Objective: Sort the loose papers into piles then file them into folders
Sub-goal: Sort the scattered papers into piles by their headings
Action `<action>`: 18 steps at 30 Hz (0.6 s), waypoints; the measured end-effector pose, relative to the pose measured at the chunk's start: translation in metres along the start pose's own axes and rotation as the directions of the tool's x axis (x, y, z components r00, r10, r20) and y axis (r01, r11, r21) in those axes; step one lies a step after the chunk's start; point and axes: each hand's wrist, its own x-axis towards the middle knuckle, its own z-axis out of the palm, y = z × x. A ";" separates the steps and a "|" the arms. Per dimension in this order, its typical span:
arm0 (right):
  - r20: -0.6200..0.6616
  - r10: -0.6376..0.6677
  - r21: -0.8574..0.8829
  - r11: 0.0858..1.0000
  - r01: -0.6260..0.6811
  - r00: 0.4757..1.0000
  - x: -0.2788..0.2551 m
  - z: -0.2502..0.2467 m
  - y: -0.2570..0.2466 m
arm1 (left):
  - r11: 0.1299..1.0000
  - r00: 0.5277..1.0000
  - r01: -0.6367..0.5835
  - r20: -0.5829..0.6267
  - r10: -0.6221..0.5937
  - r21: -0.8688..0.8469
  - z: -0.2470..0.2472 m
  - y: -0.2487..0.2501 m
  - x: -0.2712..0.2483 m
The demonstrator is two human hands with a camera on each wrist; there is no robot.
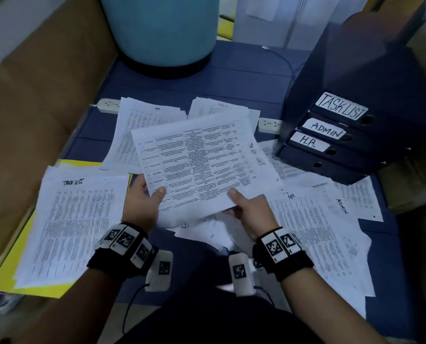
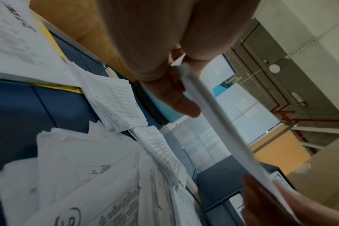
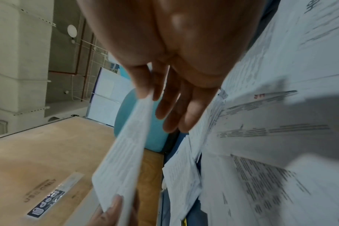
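left hand [image 1: 142, 199] and right hand [image 1: 250, 209] each pinching the printed sheet [image 1: 202, 162] at frame centre, paper piles [image 1: 70, 227] around, labelled binders [image 1: 336, 135] upper right

A printed sheet [image 1: 197, 160] is held up, tilted, over loose papers [image 1: 316, 234]. Piles lie marked TASK LIST [image 1: 73, 227] near left and HR [image 1: 142, 130] far. Four dark folders [image 1: 341, 137] stack far right, three labelled TASKLIST, ADMIN, H.R.

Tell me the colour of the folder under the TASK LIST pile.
Yellow; the folder shows best in the head view.
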 end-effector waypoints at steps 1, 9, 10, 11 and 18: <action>-0.047 0.002 0.021 1.000 -0.001 0.999 0.003 -0.002 -0.001 | 0.999 0.999 0.030 0.028 -0.029 -0.031 0.003 -0.001 -0.001; 0.027 -0.149 -0.351 0.925 0.149 0.988 -0.003 -0.066 -0.016 | 0.994 0.994 -0.028 0.112 0.016 0.110 -0.002 -0.003 0.023; 0.039 -0.142 -0.405 0.903 0.146 0.989 -0.004 -0.072 -0.018 | 0.990 0.973 -0.049 0.232 0.018 0.130 0.001 -0.004 0.025; 0.041 -0.148 -0.423 0.893 0.151 0.988 -0.005 -0.075 -0.021 | 0.985 0.935 -0.057 0.354 -0.003 0.161 0.004 -0.002 0.026; -0.039 -0.152 -0.166 0.976 0.143 0.988 -0.002 -0.064 -0.016 | 0.976 0.933 -0.121 0.358 0.049 0.183 0.025 0.000 0.012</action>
